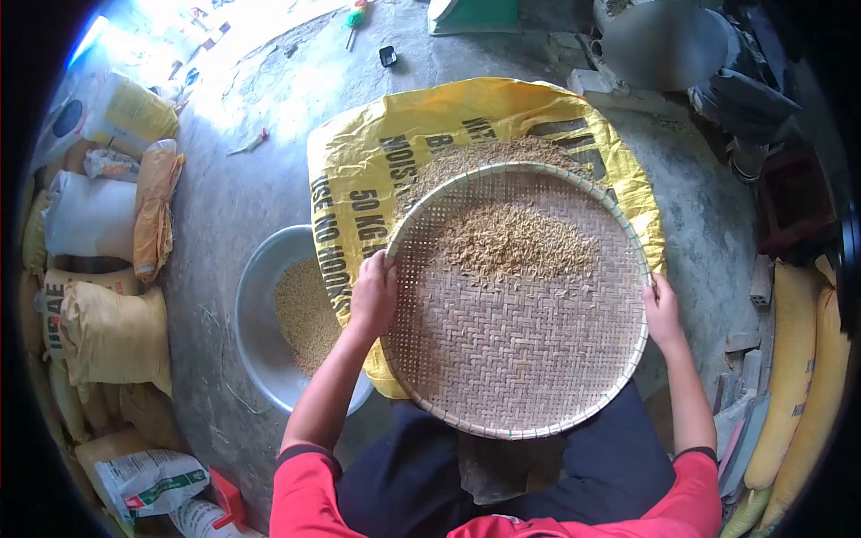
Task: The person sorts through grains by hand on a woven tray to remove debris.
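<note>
Tray (529, 359): round, woven, pale-rimmed, in the middle of the frame, held by both hands above the yellow sack and partly over the dark trousers (404, 475); exact tilt impossible to tell.
Grain heap (511, 242): loose and tan, spread across the upper half of the tray, with scattered bits just below.
Left hand (374, 291): closed around the left rim, thumb and fingers gripping narrowly.
Right hand (662, 309): closed around the right rim, equally narrow in grip.
Yellow sack (359, 161): flat on the floor, under and beyond the tray, black lettering on top.
Husks (538, 151): in a pile on the sack, along the far rim of the tray.
Basin (254, 332): grey, left of the tray, partly covered by the sack edge, holding pale grain (305, 314).
Full bags (117, 332): stacked along the left edge of the frame.
Person (744, 103): at upper right, in dark clothing.
</note>
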`<state>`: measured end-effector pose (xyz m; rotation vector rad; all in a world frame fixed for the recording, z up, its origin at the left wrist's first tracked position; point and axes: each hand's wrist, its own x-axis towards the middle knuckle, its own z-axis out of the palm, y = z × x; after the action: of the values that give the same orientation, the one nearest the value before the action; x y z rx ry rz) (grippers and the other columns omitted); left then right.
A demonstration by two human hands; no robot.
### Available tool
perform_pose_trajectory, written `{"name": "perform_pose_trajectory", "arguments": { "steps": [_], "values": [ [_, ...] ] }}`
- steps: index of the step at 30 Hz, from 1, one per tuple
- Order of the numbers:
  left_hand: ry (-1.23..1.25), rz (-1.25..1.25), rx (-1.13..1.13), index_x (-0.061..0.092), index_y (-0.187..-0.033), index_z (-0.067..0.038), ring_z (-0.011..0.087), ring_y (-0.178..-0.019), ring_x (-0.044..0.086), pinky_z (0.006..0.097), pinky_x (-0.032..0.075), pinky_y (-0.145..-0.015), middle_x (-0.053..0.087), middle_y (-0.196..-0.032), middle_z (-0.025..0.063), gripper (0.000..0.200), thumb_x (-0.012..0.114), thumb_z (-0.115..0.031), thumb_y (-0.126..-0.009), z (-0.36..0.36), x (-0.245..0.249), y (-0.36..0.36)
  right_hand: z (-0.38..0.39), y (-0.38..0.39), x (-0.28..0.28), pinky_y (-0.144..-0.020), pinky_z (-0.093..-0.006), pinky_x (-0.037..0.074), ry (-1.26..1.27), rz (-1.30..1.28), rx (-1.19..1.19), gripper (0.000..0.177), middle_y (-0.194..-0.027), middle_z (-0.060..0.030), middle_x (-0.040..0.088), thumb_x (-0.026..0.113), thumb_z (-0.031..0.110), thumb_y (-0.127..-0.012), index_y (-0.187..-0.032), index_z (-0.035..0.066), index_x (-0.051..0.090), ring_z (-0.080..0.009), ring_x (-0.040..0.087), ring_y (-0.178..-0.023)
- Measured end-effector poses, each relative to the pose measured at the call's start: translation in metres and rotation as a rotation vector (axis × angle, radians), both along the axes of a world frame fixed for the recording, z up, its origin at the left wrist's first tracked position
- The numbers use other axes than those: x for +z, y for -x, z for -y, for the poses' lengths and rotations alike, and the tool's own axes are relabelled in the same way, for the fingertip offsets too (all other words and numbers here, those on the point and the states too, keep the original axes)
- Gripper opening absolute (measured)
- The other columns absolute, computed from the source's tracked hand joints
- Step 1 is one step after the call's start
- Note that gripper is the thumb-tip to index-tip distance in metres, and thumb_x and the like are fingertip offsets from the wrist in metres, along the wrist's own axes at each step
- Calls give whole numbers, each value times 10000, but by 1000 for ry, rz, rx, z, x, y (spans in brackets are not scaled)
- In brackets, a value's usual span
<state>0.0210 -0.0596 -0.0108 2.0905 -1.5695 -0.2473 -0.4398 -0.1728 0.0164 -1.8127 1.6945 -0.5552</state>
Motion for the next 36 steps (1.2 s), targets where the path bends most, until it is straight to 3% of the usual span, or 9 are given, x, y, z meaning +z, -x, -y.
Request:
{"name": "perform_pose_trajectory", "arguments": {
  "steps": [4,6,9,13,18,21,29,30,36],
  "values": [
    [-97,-256,68,476,-1114,34,351,-961,521,412,418,-847,531,-1035,212,311,500,-147,-862,20,53,34,33,22,-24,-649,-323,427,37,131,9,248,-730,-119,548,445,206,-910,-929,-26,530,-170,496,-670],
    [12,-46,-20,487,-1062,18,342,-860,551,399,460,-774,545,-946,213,241,465,-140,-882,29,47,39,44,22,-45,-631,-317,417,118,19,-66,249,-719,-108,531,409,202,-927,-903,-22,513,-146,476,-666],
    [-131,-65,-62,515,-1021,-7,334,-790,568,430,465,-691,552,-873,197,198,458,-142,-888,36,54,-14,14,4,-48,-646,-330,431,88,218,19,214,-714,-129,525,472,195,-893,-881,-15,513,-193,492,-657],
    [-29,81,-17,516,-1007,-5,368,-813,571,442,466,-695,556,-892,202,188,466,-136,-881,16,24,2,34,0,-61,-668,-347,442,-123,39,-15,231,-763,-166,580,492,207,-882,-970,-3,536,-227,542,-677],
    [-206,-132,83,556,-948,23,343,-831,569,418,448,-745,574,-836,202,167,507,-96,-843,12,39,-28,5,-38,0,-689,-378,461,-51,-64,72,273,-822,-209,610,467,227,-892,-980,-13,561,-298,599,-741],
    [-126,-91,-23,549,-949,30,353,-817,563,420,444,-740,574,-841,204,178,510,-103,-839,11,60,9,46,2,-37,-724,-364,459,-11,-83,-12,271,-849,-213,611,492,210,-880,-987,-28,565,-292,602,-776],
    [-351,-74,-44,549,-898,13,368,-790,562,418,444,-725,577,-844,213,152,558,-115,-818,6,71,11,58,-4,-7,-749,-315,450,-169,36,40,259,-841,-150,625,506,173,-873,-999,-42,578,-190,579,-773],
    [-417,-319,41,549,-880,19,341,-735,563,406,448,-687,575,-807,207,151,564,-116,-813,10,72,4,55,-1,-4,-718,-303,446,-198,82,16,275,-825,-126,628,518,182,-871,-1010,-47,580,-148,546,-744],
    [-294,-292,10,588,-873,15,241,-672,566,371,457,-640,585,-739,163,153,579,-116,-793,2,85,11,58,4,-16,-674,-282,438,-194,95,-3,283,-793,-80,615,517,190,-878,-995,-59,585,-114,515,-717]
  ]
}}
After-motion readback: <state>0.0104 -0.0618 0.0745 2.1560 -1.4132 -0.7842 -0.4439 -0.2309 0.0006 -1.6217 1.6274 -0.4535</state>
